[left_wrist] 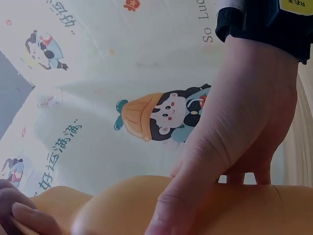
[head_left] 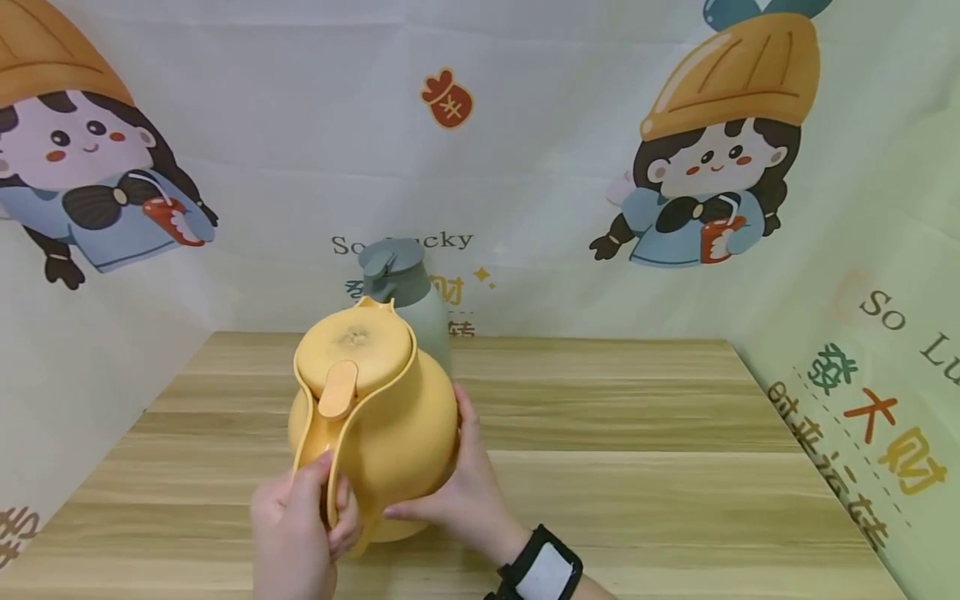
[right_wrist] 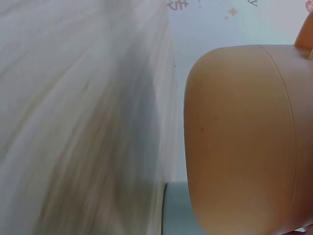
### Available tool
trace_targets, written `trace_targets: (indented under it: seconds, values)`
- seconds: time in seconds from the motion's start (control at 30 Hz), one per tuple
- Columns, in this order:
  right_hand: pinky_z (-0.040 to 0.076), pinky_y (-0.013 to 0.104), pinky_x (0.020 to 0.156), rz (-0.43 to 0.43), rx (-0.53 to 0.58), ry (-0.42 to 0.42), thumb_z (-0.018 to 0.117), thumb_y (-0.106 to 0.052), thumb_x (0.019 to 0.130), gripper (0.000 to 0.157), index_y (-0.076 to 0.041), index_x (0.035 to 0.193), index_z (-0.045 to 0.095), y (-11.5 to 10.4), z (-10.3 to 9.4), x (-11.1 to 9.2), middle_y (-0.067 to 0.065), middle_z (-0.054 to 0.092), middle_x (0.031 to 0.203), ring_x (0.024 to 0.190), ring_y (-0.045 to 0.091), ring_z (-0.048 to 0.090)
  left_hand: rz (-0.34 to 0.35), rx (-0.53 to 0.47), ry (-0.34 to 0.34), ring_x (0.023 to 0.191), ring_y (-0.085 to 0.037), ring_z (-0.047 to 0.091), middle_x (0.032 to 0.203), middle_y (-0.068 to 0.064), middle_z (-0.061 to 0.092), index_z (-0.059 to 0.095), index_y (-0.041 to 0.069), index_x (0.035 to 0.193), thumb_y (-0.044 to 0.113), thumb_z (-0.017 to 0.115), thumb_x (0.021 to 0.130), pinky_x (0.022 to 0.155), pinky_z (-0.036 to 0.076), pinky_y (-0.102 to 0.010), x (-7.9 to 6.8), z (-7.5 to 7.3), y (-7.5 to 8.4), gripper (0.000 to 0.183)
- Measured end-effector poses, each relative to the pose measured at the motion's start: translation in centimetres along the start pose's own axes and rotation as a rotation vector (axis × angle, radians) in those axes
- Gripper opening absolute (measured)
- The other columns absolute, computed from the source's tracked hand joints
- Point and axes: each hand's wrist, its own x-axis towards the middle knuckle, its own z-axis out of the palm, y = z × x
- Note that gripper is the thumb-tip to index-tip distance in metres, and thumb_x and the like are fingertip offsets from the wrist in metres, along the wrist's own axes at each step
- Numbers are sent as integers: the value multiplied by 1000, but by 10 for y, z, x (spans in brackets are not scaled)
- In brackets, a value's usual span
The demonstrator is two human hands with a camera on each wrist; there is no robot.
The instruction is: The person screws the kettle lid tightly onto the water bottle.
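Note:
A yellow thermos jug (head_left: 408, 417) with a round lid (head_left: 352, 350) leans in front of me, its handle toward me. My left hand (head_left: 300, 512) grips that handle, fingers wrapped through it. Around the lower right side of the body my right hand (head_left: 468, 483) holds the jug, thumb on the near side. The left wrist view shows the right hand (left_wrist: 234, 122) spread over the jug's body, with left fingers (left_wrist: 34, 218) at the handle. In the right wrist view a gap shows between the jug's base (right_wrist: 234, 137) and the table.
Behind the yellow jug stands a grey-green jug (head_left: 423, 321), partly hidden by it. Both are at the wood-grain table (head_left: 615, 467), which is enclosed by a printed cloth backdrop (head_left: 540, 183) at the back and sides. My right wrist wears a black band (head_left: 540, 567).

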Motion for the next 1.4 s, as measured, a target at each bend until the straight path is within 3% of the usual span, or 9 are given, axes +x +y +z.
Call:
trace_targets:
  seconds: [0.23, 0.5, 0.8, 1.07, 1.4]
  values:
    - [24, 40, 104, 50, -8, 6, 92, -19, 47, 132, -33, 143, 3, 36, 16, -1, -7, 24, 143, 125, 14, 31, -12, 20, 31, 31, -24, 9, 35, 0, 29, 38, 3, 52, 1, 30, 98, 26, 4, -39, 2, -11, -2, 47]
    - [25, 40, 104, 67, 0, 4, 92, -26, 48, 131, -35, 143, 2, 54, 24, -3, -10, 25, 142, 125, 13, 31, -22, 23, 42, 31, -22, 11, 36, 1, 29, 38, 3, 51, 0, 31, 98, 28, 4, -39, 6, -21, -12, 47]
    - [25, 41, 104, 57, -17, 9, 91, -30, 48, 131, -34, 143, 2, 61, 28, -3, -8, 25, 142, 125, 14, 32, -28, 65, 81, 30, -21, 13, 35, 4, 31, 38, 5, 52, 1, 33, 97, 29, 5, -40, 7, -27, -18, 46]
    - [24, 43, 104, 46, -24, 20, 91, -30, 49, 130, -30, 144, 2, 62, 33, -2, -4, 24, 143, 126, 16, 31, -52, 36, 53, 32, -22, 10, 36, 3, 30, 39, 7, 53, 4, 32, 99, 30, 3, -39, 11, -34, -16, 47]
    - [25, 40, 104, 68, -47, 13, 91, -29, 50, 130, -34, 143, 0, 57, 36, 0, -8, 24, 143, 125, 13, 32, -87, 71, 31, 34, -24, 11, 37, 5, 31, 38, 8, 55, 6, 31, 99, 32, 4, -41, 16, -36, -11, 45]
